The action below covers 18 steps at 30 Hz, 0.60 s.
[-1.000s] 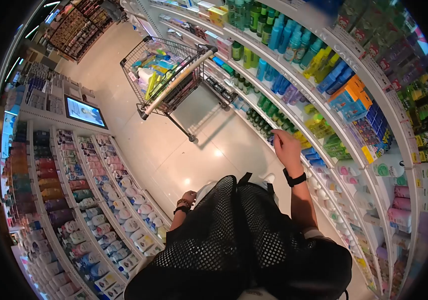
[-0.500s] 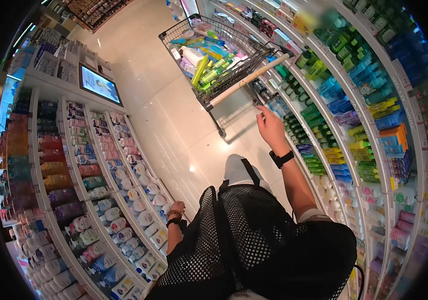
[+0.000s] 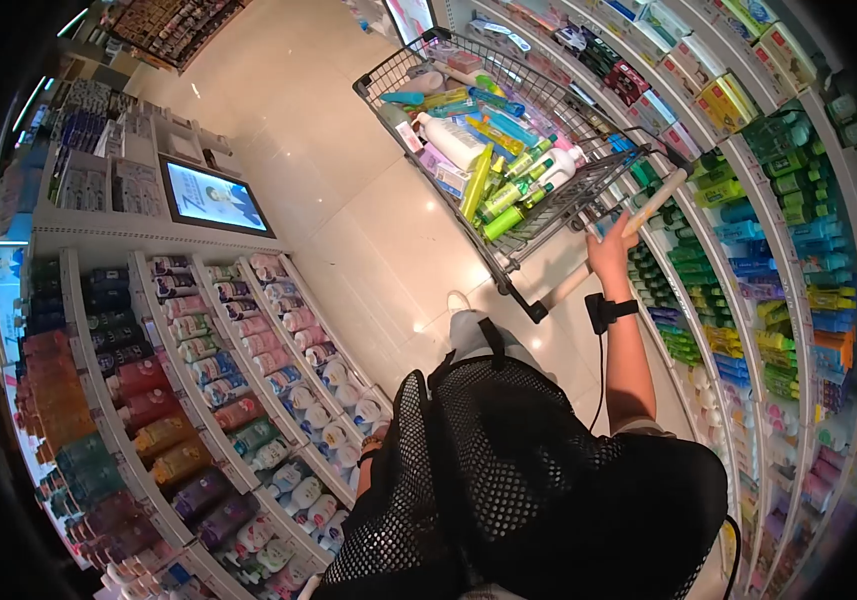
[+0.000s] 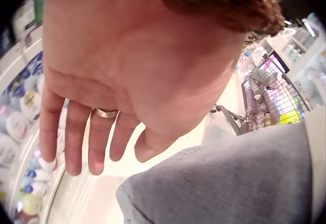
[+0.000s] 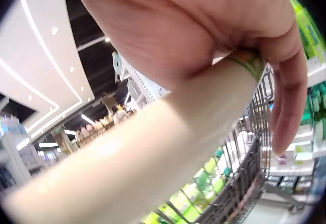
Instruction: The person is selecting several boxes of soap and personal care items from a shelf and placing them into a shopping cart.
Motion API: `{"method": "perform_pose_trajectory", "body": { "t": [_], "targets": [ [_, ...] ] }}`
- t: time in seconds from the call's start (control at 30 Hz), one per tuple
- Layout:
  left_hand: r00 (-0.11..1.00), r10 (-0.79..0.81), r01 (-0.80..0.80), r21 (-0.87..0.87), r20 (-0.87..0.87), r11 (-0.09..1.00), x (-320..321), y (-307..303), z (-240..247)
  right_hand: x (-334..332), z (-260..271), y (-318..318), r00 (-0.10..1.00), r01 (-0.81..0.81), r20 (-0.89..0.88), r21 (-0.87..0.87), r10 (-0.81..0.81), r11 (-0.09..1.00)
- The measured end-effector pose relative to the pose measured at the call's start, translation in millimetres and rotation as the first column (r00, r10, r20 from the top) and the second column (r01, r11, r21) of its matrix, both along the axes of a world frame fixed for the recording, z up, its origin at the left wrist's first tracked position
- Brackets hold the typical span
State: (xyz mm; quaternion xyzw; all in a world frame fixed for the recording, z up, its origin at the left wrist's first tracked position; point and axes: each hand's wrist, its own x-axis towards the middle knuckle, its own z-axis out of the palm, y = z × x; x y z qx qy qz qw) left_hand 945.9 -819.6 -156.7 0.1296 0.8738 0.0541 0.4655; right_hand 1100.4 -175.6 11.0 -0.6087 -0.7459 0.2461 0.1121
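In the head view my right hand (image 3: 608,255) is at the pale handle (image 3: 659,203) of a wire shopping cart (image 3: 598,172). The right wrist view shows that palm lying over the handle (image 5: 127,142), with fingers bent down past its far side. Inside the basket are a white bottle (image 3: 450,141), several green bottles (image 3: 510,198) and blue and yellow packs. My left hand (image 4: 117,76) hangs beside my grey-clad leg, fingers loose and holding nothing; it wears a ring (image 4: 105,113). A black mesh bag (image 3: 508,450) hides most of it in the head view.
Shelves (image 3: 176,350) of bottles line the aisle on the left, with a lit screen (image 3: 214,196) beyond them. On the right, more shelves (image 3: 748,300) hold green, blue and yellow bottles, close beside the cart. Pale tiled floor (image 3: 318,200) runs between.
My right hand has reached forward and come onto the cart's handle. The cart is nearer and farther right in the head view. My left hand has slipped mostly behind the bag.
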Motion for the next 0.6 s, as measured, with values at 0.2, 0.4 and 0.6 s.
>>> {"method": "perform_pose_trajectory", "body": {
  "t": [0.2, 0.4, 0.6],
  "targets": [
    [0.948, 0.151, -0.056, 0.319, -0.281, 0.946, -176, 122, 31, -22, -2, 2, 0.985, 0.041, 0.171, -0.019, -0.037, 0.999],
    [0.773, -0.159, 0.58, 0.58, -0.615, 0.572, -345, 409, 113, -48, -2, 10, 0.977, 0.125, 0.177, -0.019, -0.12, 0.992],
    [0.699, -0.391, 0.711, 0.527, -0.598, 0.465, -478, 609, 92, -65, -17, 31, 0.966, 0.223, 0.139, -0.022, -0.218, 0.975]
  ]
}}
